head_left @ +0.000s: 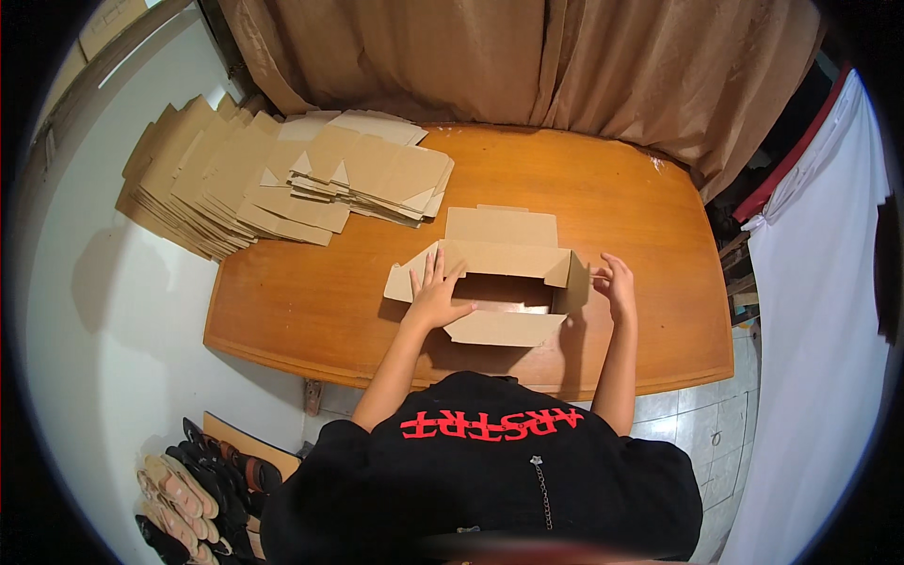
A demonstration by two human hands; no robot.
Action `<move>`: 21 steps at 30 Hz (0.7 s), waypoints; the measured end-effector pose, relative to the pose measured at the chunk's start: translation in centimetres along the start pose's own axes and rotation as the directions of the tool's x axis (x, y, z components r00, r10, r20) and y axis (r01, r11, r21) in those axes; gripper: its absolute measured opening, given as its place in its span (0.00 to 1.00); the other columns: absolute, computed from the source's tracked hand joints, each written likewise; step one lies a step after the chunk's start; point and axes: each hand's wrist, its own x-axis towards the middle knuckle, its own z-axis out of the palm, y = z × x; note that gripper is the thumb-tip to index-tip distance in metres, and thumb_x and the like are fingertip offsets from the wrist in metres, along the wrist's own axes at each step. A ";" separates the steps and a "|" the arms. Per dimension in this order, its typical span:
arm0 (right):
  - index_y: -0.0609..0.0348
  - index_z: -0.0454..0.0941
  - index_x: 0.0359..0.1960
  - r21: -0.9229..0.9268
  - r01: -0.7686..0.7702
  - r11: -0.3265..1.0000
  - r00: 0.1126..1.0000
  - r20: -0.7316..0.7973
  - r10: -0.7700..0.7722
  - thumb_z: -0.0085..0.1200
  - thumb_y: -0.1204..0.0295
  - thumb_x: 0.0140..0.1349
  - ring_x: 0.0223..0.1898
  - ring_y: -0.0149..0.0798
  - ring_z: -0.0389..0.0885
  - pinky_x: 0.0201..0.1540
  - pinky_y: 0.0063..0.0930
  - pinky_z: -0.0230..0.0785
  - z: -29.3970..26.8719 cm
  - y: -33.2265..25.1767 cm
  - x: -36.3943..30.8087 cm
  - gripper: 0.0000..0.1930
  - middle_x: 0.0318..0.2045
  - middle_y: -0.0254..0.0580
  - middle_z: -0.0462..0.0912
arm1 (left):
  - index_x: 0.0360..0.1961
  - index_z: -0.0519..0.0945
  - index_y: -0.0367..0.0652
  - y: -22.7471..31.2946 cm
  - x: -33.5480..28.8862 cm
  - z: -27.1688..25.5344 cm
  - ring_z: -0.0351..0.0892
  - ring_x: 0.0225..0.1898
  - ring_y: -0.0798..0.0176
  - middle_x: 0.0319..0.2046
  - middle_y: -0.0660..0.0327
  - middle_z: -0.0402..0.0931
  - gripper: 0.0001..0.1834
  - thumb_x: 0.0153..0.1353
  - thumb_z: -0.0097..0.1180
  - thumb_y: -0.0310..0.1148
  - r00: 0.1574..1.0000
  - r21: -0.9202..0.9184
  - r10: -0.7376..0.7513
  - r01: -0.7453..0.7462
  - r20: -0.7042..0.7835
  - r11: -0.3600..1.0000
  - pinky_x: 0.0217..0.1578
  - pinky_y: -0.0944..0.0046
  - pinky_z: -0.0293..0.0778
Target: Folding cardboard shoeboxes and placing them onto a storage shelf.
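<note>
Bare forearms reaching forward, left hand back upward, fingers spread, thumb stretched to the right, right hand raised, fingers partly bent, turned leftward

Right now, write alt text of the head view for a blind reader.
A person's left hand touches an open cardboard box on a wooden table, the right hand at the box's right flap. Flattened cardboard is stacked at back left.
</note>
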 end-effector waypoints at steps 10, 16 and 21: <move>0.63 0.60 0.55 -0.588 0.451 0.672 0.881 0.172 -0.441 0.64 0.67 0.42 0.53 0.52 0.65 0.54 0.36 0.61 5.4 5.3 0.2 0.37 0.53 0.57 0.61 | 0.54 0.71 0.54 1.0 0.0 0.7 0.22 0.66 0.39 0.66 0.46 0.31 0.37 0.44 0.54 0.60 0.993 0.032 0.087 -0.085 -0.079 0.996 0.58 0.34 0.24; 0.59 0.51 0.60 -0.759 0.289 0.583 0.934 0.092 -0.344 0.65 0.67 0.40 0.51 0.59 0.67 0.52 0.43 0.64 8.2 4.7 -1.6 0.45 0.52 0.58 0.61 | 0.56 0.69 0.51 0.5 0.3 1.8 0.24 0.66 0.40 0.66 0.46 0.30 0.40 0.44 0.52 0.62 0.993 0.109 0.048 -0.037 -0.104 0.993 0.58 0.33 0.25; 0.56 0.51 0.60 -0.886 0.122 0.448 0.972 0.015 -0.235 0.67 0.66 0.38 0.49 0.57 0.69 0.49 0.44 0.65 9.3 3.7 -2.2 0.47 0.52 0.55 0.63 | 0.57 0.68 0.52 0.8 0.0 1.5 0.24 0.66 0.40 0.66 0.47 0.30 0.40 0.44 0.52 0.62 0.992 0.087 0.049 -0.039 -0.116 0.995 0.58 0.34 0.25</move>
